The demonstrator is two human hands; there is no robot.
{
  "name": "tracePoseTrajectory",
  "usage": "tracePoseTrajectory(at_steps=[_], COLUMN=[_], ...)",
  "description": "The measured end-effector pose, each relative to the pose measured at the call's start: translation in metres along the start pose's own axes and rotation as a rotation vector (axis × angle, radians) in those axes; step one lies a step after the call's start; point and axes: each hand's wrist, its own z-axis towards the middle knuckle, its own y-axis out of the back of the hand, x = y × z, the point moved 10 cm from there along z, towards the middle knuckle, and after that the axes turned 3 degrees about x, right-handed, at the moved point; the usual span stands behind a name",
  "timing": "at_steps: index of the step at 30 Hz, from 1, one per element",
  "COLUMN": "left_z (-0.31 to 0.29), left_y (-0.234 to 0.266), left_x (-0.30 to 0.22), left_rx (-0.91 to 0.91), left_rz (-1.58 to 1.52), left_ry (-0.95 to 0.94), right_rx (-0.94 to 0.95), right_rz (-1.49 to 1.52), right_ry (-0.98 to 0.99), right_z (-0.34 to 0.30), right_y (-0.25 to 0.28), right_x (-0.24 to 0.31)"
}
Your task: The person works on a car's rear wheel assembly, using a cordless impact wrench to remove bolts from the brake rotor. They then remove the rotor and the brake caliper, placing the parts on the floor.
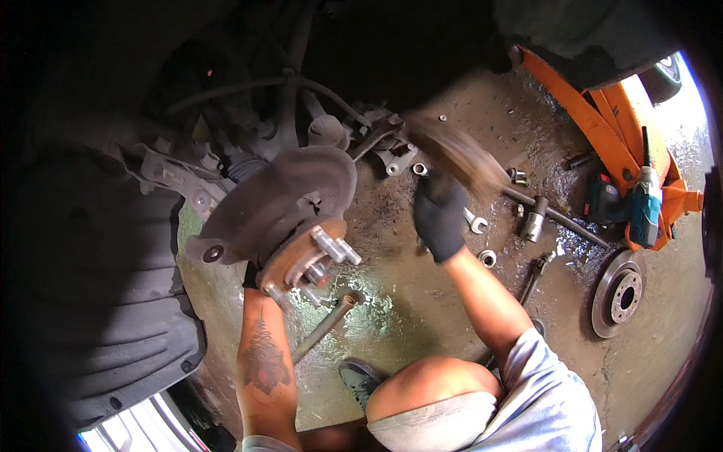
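In front of me is a rusty wheel hub (301,256) with several studs, and a dark metal dust shield (282,192) sits behind it. My left hand (251,276), in a black glove, reaches behind the hub's lower left side. Its fingers are hidden. My right hand (440,217), also black-gloved, is closed and raised to the right of the hub. From it extends a long brown tool (471,162), smeared by motion, so its kind is unclear. Close by the right hand, an open-ended wrench (474,221) lies on the floor.
An orange floor jack (625,120) stands at right, with a teal cordless power tool (645,207) by it. A brake disc (619,294), a socket (535,220), a ratchet (537,277) and a long bar (565,220) lie on the wet floor. A metal tube (324,328) slants below the hub.
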Motion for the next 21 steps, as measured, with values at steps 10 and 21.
tracePoseTrajectory(at_steps=[10, 21], left_z=[-0.009, -0.002], left_y=[0.019, 0.012], left_x=[0.01, 0.009], left_rx=[-0.023, -0.017], left_rz=[0.029, 0.014], left_ry=[0.04, 0.021], right_rx=[-0.482, -0.375], right_rz=[0.817, 0.783], right_ry=[-0.482, -0.565], right_z=[-0.01, -0.011], right_y=[0.063, 0.04], right_x=[-0.004, -0.031])
